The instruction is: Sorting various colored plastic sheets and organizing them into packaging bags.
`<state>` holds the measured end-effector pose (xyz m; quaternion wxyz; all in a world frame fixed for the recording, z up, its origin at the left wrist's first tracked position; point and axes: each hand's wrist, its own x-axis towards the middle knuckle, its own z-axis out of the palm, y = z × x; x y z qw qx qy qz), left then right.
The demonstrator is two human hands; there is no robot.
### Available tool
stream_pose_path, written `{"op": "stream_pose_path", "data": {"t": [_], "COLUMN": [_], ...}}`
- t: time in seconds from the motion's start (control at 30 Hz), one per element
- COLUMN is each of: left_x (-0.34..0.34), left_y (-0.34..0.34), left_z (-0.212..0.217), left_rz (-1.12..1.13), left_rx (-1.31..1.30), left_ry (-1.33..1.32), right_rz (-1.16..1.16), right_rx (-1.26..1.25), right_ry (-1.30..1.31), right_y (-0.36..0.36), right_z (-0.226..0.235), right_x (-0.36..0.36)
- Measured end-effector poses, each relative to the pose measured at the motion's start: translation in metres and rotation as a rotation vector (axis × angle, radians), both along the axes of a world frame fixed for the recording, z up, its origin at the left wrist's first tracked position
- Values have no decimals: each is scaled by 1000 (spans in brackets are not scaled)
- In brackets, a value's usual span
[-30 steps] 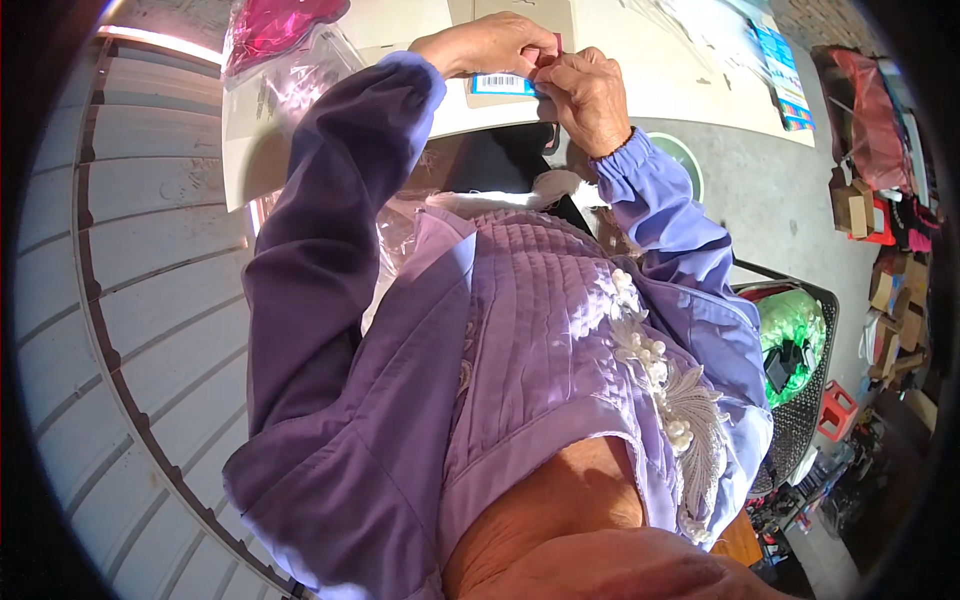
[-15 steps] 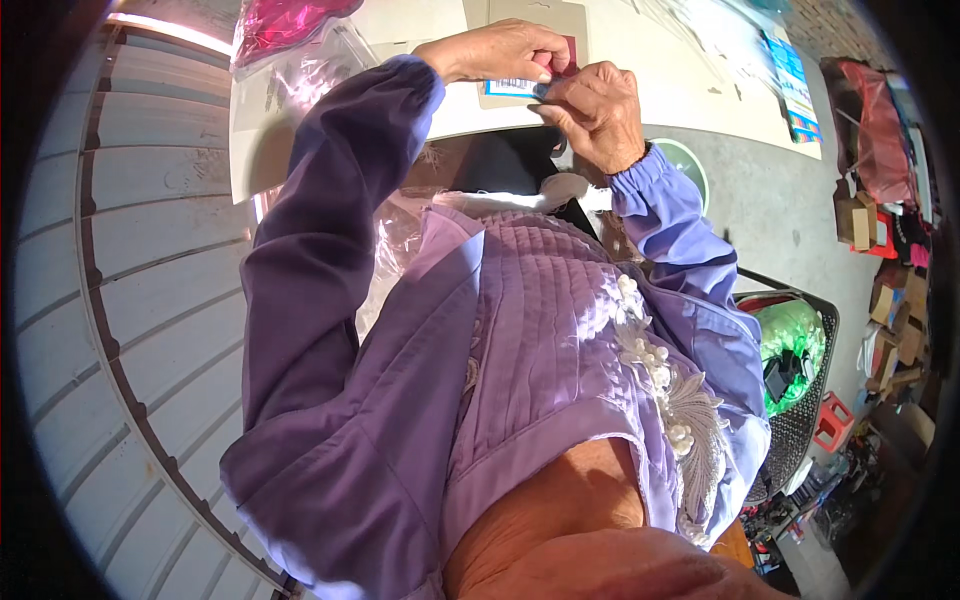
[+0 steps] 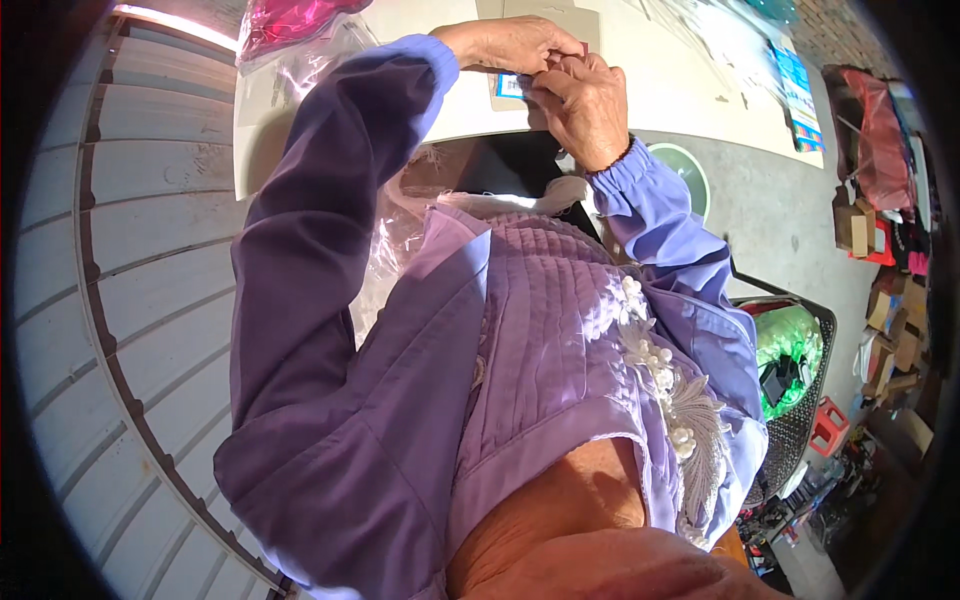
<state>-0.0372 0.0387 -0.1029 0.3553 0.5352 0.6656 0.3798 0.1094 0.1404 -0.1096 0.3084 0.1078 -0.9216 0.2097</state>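
Note:
My left hand [image 3: 512, 46] reaches in from the left over the pale table [image 3: 440, 104]. Its fingers are pinched together and meet those of my right hand [image 3: 588, 108], which is also closed. Between the fingertips only a sliver of something red shows, and what each hand holds is otherwise hidden. Beneath my hands lies a beige card [image 3: 508, 102] with a blue-edged white label [image 3: 511, 86], partly covered by my fingers.
A bright pink plastic bag [image 3: 290, 28] and clear wrappers [image 3: 318, 65] lie at the table's left. Blue printed packaging [image 3: 797, 95] is at its right end. Below the right edge stand a pale green basin [image 3: 692, 170] and a chair [image 3: 795, 450] bearing a green bag [image 3: 785, 345].
My hands have drawn closer together, the left moving right and the right shifting slightly up and left. Less of the red thing shows between the fingers now.

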Motion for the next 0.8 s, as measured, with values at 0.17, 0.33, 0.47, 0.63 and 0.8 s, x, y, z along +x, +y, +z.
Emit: {"op": "stream_pose_path", "data": {"t": [0.17, 0.33, 0.47, 0.63, 0.8], "left_x": [-1, 0, 11, 26, 43], "left_y": [-1, -7, -13, -16, -18], "left_z": [3, 16, 21, 17, 2], "left_rz": [-16, -85, -20, 68, 286], "left_rx": [8, -62, -33, 44, 195], "left_ry": [113, 196, 327, 539, 729], "right_rz": [139, 223, 152, 84, 100], "right_rx": [22, 91, 173, 228, 207], "right_ry": [24, 94, 86, 55, 32], "right_y": [7, 8, 8, 11, 20], "right_z": [-3, -15, -19, -20, -20], "right_x": [7, 25, 40, 55, 60]}}
